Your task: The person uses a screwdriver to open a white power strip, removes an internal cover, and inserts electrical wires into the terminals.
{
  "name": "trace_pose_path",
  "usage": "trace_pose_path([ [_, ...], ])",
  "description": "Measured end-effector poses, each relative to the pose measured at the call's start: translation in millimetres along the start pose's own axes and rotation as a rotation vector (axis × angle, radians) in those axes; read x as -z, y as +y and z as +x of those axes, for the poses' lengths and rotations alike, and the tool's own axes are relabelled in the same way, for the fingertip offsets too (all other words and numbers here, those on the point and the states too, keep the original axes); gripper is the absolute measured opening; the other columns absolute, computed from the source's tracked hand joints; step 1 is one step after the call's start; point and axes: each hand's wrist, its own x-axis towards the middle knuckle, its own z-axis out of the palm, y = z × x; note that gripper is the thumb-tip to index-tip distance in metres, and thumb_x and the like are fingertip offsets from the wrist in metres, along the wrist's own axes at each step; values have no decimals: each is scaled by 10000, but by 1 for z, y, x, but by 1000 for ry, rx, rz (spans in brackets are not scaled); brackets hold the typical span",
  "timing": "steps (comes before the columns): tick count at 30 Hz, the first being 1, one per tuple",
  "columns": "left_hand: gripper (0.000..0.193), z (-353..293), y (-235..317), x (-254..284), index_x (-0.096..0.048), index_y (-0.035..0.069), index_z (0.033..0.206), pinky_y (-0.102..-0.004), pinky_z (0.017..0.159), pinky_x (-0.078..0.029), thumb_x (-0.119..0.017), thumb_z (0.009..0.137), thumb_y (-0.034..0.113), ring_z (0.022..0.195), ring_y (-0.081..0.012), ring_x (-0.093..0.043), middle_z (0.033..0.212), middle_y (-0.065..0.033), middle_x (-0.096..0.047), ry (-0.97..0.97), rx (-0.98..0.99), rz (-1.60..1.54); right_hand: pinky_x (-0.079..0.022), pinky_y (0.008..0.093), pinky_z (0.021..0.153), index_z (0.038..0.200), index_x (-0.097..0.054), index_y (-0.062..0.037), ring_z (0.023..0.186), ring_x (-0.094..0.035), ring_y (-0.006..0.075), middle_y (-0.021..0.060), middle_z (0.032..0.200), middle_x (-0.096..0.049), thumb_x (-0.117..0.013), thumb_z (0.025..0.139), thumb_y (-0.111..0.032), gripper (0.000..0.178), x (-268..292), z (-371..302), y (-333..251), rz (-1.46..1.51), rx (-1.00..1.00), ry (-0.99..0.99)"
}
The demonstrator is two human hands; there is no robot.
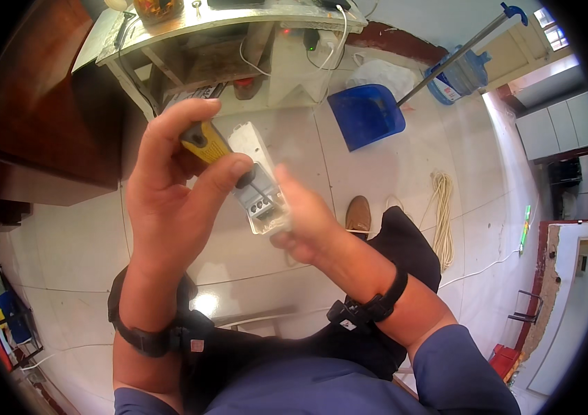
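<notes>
My left hand (180, 162) is closed round the yellow and black handle of a screwdriver (207, 144), its thumb pressed along the handle. The screwdriver's thin shaft points down and right over a grey terminal block with several round holes (259, 207); whether the tip touches a screw I cannot tell. The block sits inside a long, narrow white plastic housing (247, 138) that is tilted in front of me. My right hand (308, 218), somewhat blurred, grips this housing by its lower right side, and its fingers underneath are partly hidden.
Ahead stands a worn white table (110, 52) with cables hanging off it. A blue dustpan (368, 114) with a long handle and a water jug (460, 72) are at the far right. Coiled cream rope (442, 221) lies on the tiles; a brown wooden cabinet (52, 145) stands left.
</notes>
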Motion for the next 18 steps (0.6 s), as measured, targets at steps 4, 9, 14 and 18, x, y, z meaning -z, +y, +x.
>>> trace_pose_path([
  [4, 491, -1, 6, 0, -449, 9, 1374, -318, 897, -524, -636, 921, -11, 974, -157, -619, 1118, -95, -603, -54, -11, 47, -267, 194, 318, 938, -576, -156, 402, -461, 72, -21, 653, -581, -380, 1012, -571, 465, 5, 1, 1, 10, 8, -15],
  [9, 452, 1, 11, 2, -466, 15, 1358, -341, 905, -524, -616, 933, -6, 989, -165, -608, 1113, -101, -598, -59, 134, -326, -265, 195, 318, 950, -574, -155, 400, -460, 72, -20, 655, -583, -371, 1017, -565, 463, 4, 1, 2, 4, 17, -25],
  [14, 415, -1, -1, 5, -502, 11, 1306, -306, 880, -528, -628, 913, -31, 966, -154, -625, 1110, -83, -599, -12, 53, -133, -274, 194, 333, 991, -576, -159, 447, -471, 63, -25, 699, -586, -386, 1010, -571, 454, 3, 1, 1, -1, 19, -29],
  [18, 410, -2, 2, 8, -521, 3, 1287, -292, 879, -528, -630, 896, -61, 958, -153, -637, 1133, -81, -602, -5, 23, 54, -276, 193, 344, 1007, -577, -159, 485, -479, 57, -27, 725, -583, -395, 1007, -572, 452, 6, 2, 0, 6, 6, -37],
])
